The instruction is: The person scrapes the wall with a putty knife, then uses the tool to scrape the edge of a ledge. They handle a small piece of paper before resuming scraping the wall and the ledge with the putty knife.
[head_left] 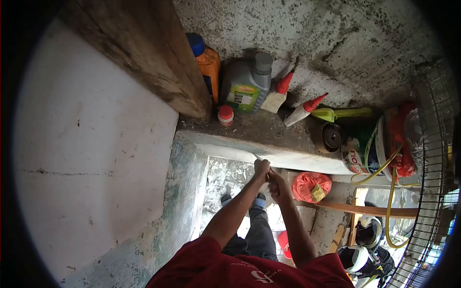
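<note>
I am grasping a slim, pale tool [258, 157] with both fists: my left hand [261, 169] is clenching it close behind the exposed tip, and my right hand [278, 186] is clasping its rear part. This doubled grip is probably lending steadiness, the forward fist guiding and the rear one bracing. My fingers are hiding most of the handle, so its full shape cannot be told.

The tool is pointing away from my body and toward my left, its long axis slanting from my right fist to the tip. It is sitting at the front edge of the ledge [269, 137], nearer the left corner than the right; whether the tip is touching the face, I cannot tell.

Outward from the tool, a small red-capped jar [225, 115] is standing near the ledge's left corner. Behind it, a grey bottle [245, 86] and an orange bottle [209, 67] are standing toward the back edge, presumably out of the way. Two red-nozzled bottles are leaning or lying at mid-ledge, and a brown roll [330, 138] is resting by the front edge. Farther right, a printed tub [357, 153] is lying on its side, its mouth turned to the right end. Below the front edge, a red plastic bag [307, 185] is bearing a small yellow packet [317, 193].
</note>
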Demonstrator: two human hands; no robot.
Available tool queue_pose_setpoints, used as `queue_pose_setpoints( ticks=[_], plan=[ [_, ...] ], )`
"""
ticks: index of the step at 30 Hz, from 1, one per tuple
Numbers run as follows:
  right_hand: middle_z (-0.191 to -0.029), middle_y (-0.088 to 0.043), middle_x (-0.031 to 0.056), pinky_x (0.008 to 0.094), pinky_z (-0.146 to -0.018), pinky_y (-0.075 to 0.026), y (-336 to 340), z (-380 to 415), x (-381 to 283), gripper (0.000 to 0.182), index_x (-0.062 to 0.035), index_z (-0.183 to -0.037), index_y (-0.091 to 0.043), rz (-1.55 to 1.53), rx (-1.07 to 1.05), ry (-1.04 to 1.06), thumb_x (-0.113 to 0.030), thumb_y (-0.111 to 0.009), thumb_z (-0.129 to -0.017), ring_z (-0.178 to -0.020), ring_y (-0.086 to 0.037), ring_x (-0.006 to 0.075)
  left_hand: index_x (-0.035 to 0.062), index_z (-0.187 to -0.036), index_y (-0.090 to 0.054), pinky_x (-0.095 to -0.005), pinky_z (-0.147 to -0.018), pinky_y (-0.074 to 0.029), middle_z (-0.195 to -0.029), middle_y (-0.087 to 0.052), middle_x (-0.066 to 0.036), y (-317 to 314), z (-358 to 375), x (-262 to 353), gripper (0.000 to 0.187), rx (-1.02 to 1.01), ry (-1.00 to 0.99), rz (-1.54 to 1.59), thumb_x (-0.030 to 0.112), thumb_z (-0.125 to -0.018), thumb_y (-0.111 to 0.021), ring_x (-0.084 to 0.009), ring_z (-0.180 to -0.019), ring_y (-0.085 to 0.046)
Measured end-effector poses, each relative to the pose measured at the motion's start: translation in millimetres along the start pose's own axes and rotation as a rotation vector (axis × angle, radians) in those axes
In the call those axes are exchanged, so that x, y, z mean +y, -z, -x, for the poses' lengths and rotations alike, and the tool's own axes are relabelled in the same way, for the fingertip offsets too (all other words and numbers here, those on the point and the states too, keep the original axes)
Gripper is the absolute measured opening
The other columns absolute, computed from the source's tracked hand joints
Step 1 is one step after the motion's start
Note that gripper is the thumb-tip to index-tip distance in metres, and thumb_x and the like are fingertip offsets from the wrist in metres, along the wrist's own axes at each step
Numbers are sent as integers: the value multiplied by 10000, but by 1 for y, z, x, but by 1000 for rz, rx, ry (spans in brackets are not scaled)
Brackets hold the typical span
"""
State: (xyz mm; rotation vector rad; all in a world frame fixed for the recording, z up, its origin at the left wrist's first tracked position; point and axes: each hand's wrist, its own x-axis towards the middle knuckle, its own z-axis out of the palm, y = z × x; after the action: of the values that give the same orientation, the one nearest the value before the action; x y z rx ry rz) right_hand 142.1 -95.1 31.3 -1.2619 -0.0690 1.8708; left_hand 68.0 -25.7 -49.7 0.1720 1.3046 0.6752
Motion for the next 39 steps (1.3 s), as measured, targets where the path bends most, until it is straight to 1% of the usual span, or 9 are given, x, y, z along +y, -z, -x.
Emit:
queue_pose_setpoints(
  ticks=[9,18,21,23,27,31,33,35,39],
  plan=[
    [-694,-496,-33,128,-304,-219,8,-2,-2,377,-93,-1207,-442,58,10,57,-158,-471,-836,-414,-363,11,-41,-743,-438,-294,-322,-326,-495,-399,-66,-10,-35,-22,101,93,-23,80,28,-735,-364,-162,-367,-412],
    [-640,-500,-12,163,-312,-255,10,-17,8,284,-19,-1063,-542,60,116,74,-123,-487,-804,-389,-373,33,-22,-652,-493,-306,-312,-298,-524,-469,-82,0,-35,-19,103,99,46,-31,24,-701,-416,-165,-373,-439],
    [-636,-502,-5,159,-315,-258,0,7,7,228,-14,-966,-576,93,92,173,-136,-487,-797,-386,-377,25,-20,-669,-483,-303,-309,-297,-516,-458,-78,-2,-32,-31,108,80,-113,40,24,-709,-392,-159,-371,-427],
    [-662,-498,-20,146,-319,-242,-4,13,-5,270,-40,-1065,-528,101,51,171,-133,-471,-818,-405,-368,22,-26,-703,-476,-291,-304,-293,-509,-449,-77,-9,-33,-29,114,79,-126,41,25,-718,-375,-156,-368,-428],
    [-655,-521,9,150,-312,-255,2,2,-6,311,0,-1080,-534,56,54,93,-108,-479,-793,-384,-373,22,-31,-756,-455,-257,-301,-275,-498,-422,-63,-7,-11,-7,130,11,52,85,27,-738,-340,-143,-382,-421],
    [-636,-510,12,161,-299,-245,-14,24,-11,193,-8,-931,-572,83,93,216,-103,-481,-790,-375,-371,29,-27,-763,-455,-257,-278,-230,-503,-423,-58,-14,-15,-13,144,80,13,123,43,-750,-330,-123,-336,-362],
    [-643,-520,13,165,-298,-245,12,1,8,196,-22,-947,-566,565,-32,669,-99,-489,-785,-374,-378,33,-26,-782,-457,-256,-277,-210,-507,-425,-64,-13,-17,-12,155,109,24,122,47,-749,-324,-116,-328,-344],
    [-639,-520,11,165,-304,-251,17,-7,4,211,-30,-968,-565,144,-18,197,-102,-491,-784,-379,-383,36,-19,-789,-461,-256,-282,-213,-510,-427,-60,-7,-14,-5,159,55,87,66,44,-745,-322,-117,-336,-352],
    [-589,-489,1,174,-306,-251,-15,23,-12,147,-35,-876,-571,82,117,178,-123,-501,-781,-373,-374,40,6,-793,-478,-263,-287,-219,-515,-434,-46,-12,0,0,143,63,66,60,54,-747,-352,-113,-342,-363]
  ],
)
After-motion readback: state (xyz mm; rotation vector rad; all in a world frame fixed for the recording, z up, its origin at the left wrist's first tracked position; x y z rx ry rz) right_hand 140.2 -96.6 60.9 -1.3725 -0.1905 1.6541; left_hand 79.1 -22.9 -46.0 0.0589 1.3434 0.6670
